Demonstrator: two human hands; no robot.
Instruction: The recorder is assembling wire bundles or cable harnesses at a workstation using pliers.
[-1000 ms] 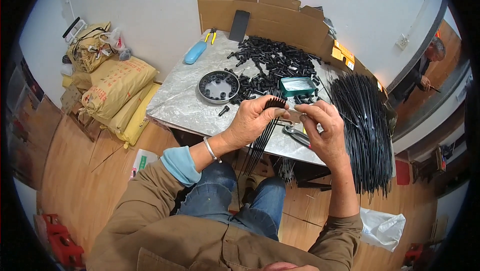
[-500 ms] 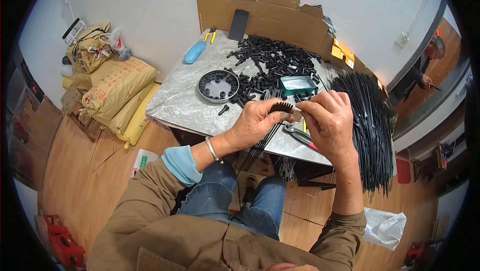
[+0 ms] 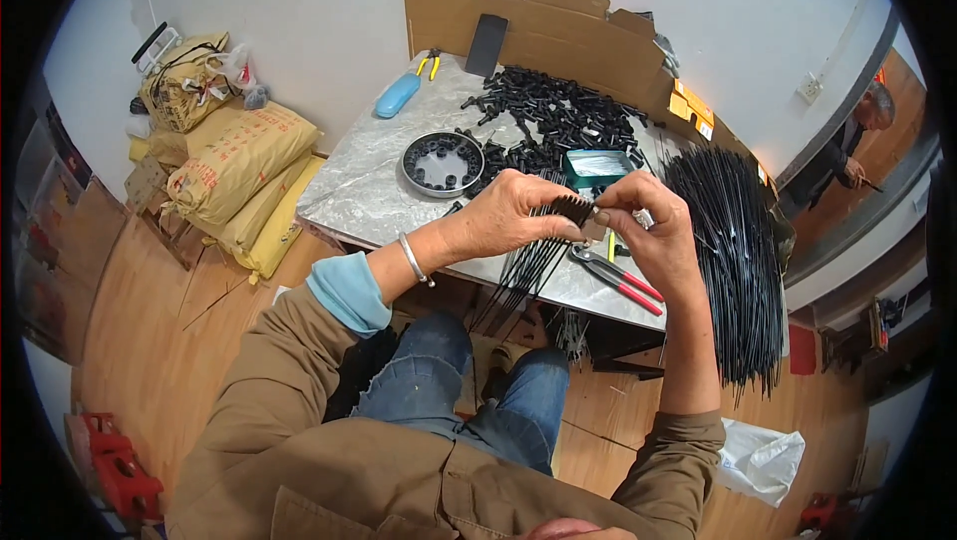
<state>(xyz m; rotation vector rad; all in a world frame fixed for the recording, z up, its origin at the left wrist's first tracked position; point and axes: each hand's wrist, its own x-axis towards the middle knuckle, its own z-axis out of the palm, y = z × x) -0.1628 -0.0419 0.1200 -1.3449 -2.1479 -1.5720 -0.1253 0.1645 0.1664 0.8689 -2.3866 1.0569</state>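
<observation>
My left hand (image 3: 505,213) grips a bundle of thin black rods (image 3: 533,261) fanned out, their lower ends hanging below the table edge toward my lap. My right hand (image 3: 653,236) pinches a small piece against the top ends of the rods, fingers closed on it. Both hands meet above the front edge of the grey table (image 3: 364,196). Red-handled pliers (image 3: 618,279) lie on the table just beneath my right hand.
A round metal tray (image 3: 443,163) of black pieces, a heap of black parts (image 3: 558,121), a green box (image 3: 598,167), a blue case (image 3: 399,95), a big sheaf of long black rods (image 3: 733,251). Cardboard walls (image 3: 558,31) behind; sacks (image 3: 239,171) left.
Both hands stay together at the rod tops; they have lifted slightly and shifted a little to the right, fingers working at the ends.
</observation>
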